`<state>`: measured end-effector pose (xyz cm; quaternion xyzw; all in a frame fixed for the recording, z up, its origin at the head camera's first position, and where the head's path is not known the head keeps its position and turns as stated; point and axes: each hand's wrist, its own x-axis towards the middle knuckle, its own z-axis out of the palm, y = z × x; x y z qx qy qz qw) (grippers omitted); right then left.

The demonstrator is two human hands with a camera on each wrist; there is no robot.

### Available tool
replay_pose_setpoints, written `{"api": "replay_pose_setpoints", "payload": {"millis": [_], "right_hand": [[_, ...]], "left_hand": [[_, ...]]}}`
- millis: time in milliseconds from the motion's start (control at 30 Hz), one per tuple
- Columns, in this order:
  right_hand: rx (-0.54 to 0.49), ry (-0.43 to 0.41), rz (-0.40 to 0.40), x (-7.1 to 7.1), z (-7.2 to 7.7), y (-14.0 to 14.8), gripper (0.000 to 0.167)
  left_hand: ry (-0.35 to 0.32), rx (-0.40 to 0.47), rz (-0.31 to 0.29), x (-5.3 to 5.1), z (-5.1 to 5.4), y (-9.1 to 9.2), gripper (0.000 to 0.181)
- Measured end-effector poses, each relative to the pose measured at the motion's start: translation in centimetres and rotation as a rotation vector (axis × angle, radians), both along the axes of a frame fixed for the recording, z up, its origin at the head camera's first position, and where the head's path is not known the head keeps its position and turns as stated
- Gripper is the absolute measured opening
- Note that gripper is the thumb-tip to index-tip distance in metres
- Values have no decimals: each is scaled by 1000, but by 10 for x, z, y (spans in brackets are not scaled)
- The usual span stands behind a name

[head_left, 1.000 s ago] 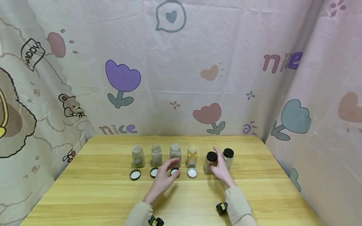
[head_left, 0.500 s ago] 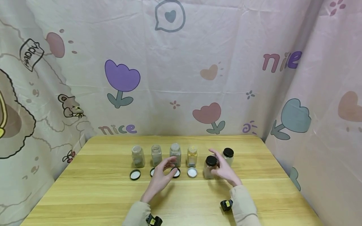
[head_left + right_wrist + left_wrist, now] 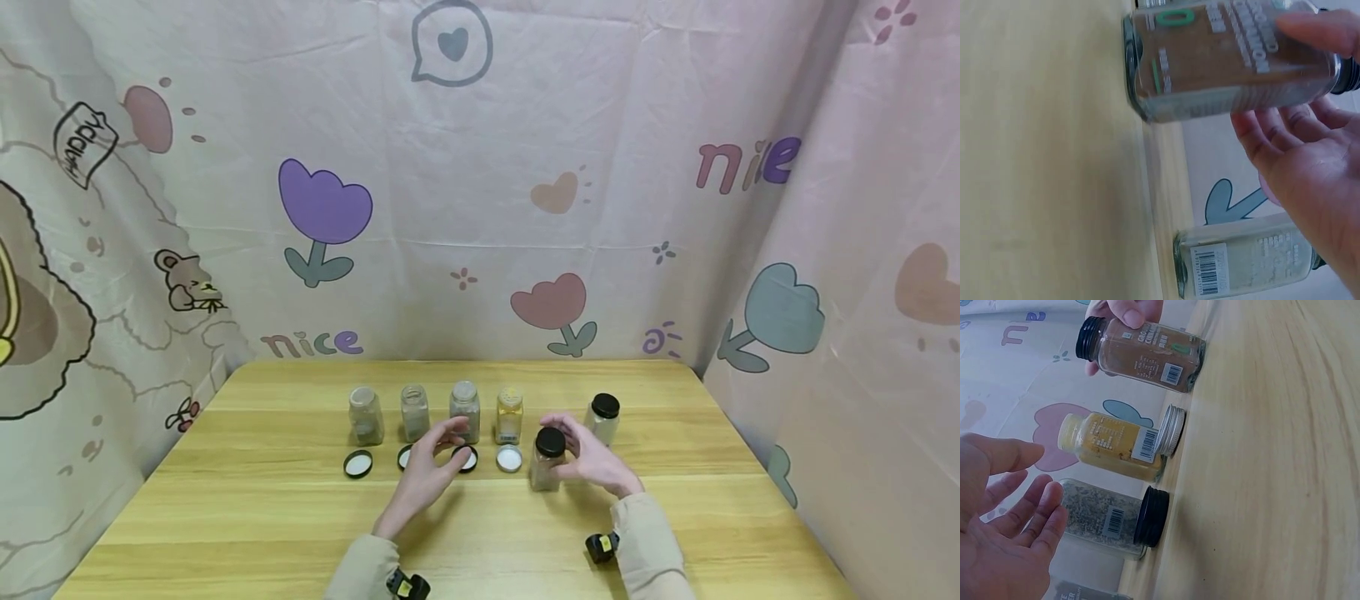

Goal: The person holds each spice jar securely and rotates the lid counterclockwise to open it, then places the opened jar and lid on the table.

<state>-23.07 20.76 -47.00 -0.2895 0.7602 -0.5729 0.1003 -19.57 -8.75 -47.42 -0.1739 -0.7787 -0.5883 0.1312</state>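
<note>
The right hand (image 3: 596, 467) pinches a black-lidded brown jar (image 3: 545, 473), upright at the hand's left side, between thumb (image 3: 1322, 30) and fingers (image 3: 1275, 128); the left hand (image 3: 429, 473), loosely spread, is apart.

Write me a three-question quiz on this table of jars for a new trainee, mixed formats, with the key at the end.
1. True or false: the right hand holds the brown jar, whose black lid is on.

2. Multiple choice: which jar stands directly behind the silver lid?
A) The brown jar
B) The yellow jar
C) The far-right jar

3. Count: how many lids, black and silver together, lie off their jars on the table?

Key: 1. True. 2. B. 3. Four.
</note>
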Motion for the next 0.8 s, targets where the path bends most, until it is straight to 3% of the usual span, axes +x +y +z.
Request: {"api": "replay_pose_setpoints", "payload": {"millis": [467,800], "right_hand": [[26,-8,103,5,0,-23,64],[95,42,81,9,3,-53,63]], "left_hand": [[-13,-3,-5,0,2,-1,39],[9,29,-22,0,2,-1,37]]}}
